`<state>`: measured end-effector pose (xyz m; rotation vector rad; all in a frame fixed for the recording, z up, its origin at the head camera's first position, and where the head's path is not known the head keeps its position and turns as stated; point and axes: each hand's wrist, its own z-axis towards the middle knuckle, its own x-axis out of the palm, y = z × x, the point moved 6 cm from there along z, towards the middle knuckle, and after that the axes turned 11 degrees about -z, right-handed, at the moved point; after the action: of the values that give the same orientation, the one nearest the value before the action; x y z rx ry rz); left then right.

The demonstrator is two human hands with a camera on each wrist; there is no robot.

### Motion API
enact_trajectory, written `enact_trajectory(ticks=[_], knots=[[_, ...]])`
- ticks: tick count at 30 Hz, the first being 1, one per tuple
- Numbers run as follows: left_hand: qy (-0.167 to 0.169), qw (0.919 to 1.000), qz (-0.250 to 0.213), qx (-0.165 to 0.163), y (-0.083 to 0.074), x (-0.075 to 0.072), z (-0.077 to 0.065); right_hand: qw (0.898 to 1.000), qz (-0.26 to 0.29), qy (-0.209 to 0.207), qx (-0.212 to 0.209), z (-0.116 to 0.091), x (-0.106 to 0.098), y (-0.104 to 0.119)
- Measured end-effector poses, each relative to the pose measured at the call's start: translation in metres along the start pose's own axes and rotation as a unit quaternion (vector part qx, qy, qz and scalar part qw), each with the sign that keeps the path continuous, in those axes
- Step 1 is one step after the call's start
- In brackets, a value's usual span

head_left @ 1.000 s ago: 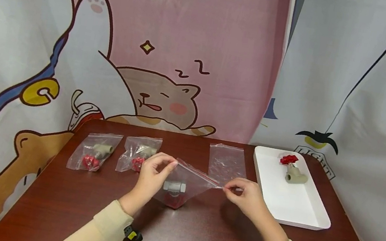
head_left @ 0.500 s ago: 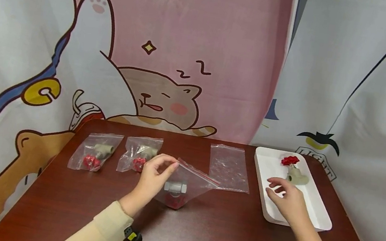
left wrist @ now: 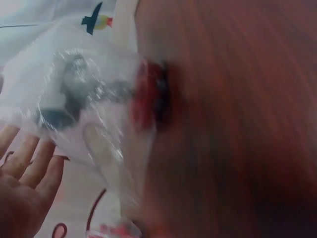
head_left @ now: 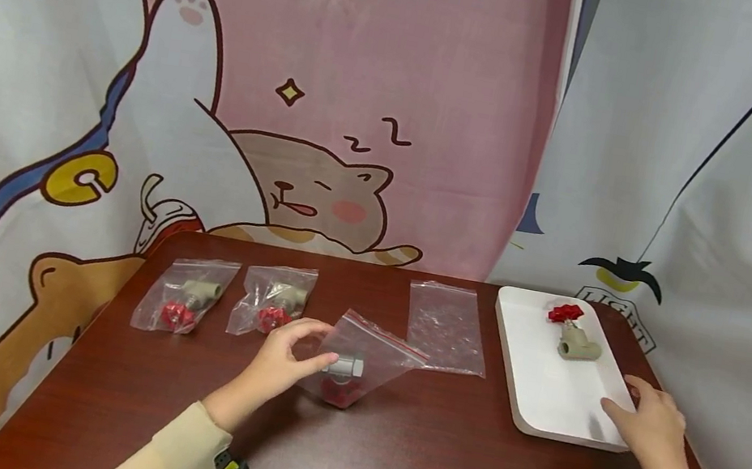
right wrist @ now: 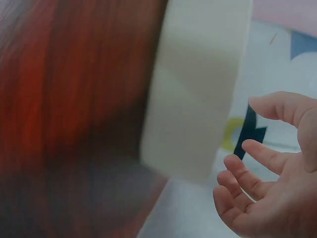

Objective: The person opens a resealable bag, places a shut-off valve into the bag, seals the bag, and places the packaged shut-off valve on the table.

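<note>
On the table stands a clear zip bag (head_left: 382, 345) holding a valve (head_left: 345, 367) with a grey pipe body on top and a red handwheel beneath. My left hand (head_left: 285, 360) is at the bag's left side, thumb and fingers spread apart; whether it touches the plastic I cannot tell. In the left wrist view the fingers (left wrist: 43, 163) lie below the bagged valve, blurred. Over the near right corner of a white tray (head_left: 541, 404), my right hand (head_left: 657, 427) has its fingers apart and holds nothing. Inside that tray lies a beige valve (head_left: 578, 344) with a red handwheel (head_left: 565, 314).
Two more zip bags, a left one (head_left: 185, 294) and one beside it (head_left: 272, 300), each hold a red-wheeled valve at the back left. A flat zip bag (head_left: 447, 328) lies between the standing bag and the tray. A printed cloth (head_left: 374, 62) hangs behind the table.
My right hand has let go of the standing bag's right corner and moved right, past the tray. The left hand has released the bag's top edge and dropped slightly lower.
</note>
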<state>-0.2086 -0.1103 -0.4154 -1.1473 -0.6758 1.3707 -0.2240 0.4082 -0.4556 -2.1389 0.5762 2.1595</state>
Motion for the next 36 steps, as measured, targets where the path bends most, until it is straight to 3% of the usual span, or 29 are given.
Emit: enact_trajectory(ticks=[6, 9, 13, 19, 27, 33, 36], knots=[[0.035, 0.9987, 0.02, -0.03, 0.048, -0.003, -0.009, 0.999, 0.041, 0.026, -0.001, 0.004, 0.008, -0.03], [0.051, 0.9976, -0.008, -0.046, 0.056, -0.001, -0.012, 0.994, 0.094, 0.051, 0.018, 0.005, 0.014, -0.04], [0.063, 0.9959, -0.034, -0.055, 0.063, 0.002, -0.012, 0.983, 0.146, 0.093, 0.064, 0.008, 0.022, -0.051], [0.064, 0.9948, -0.02, -0.077, 0.07, 0.008, -0.01, 0.968, 0.196, 0.115, 0.109, 0.01, 0.031, -0.061], [0.032, 0.9967, -0.026, -0.07, 0.072, 0.014, -0.004, 0.968, 0.186, 0.114, 0.126, 0.015, 0.032, -0.063], [-0.005, 0.9953, 0.004, -0.097, 0.073, 0.017, 0.003, 0.971, 0.172, 0.112, 0.12, 0.015, 0.033, -0.061], [-0.024, 0.9933, -0.009, -0.113, 0.075, 0.019, 0.008, 0.972, 0.164, 0.114, 0.121, 0.016, 0.035, -0.062]])
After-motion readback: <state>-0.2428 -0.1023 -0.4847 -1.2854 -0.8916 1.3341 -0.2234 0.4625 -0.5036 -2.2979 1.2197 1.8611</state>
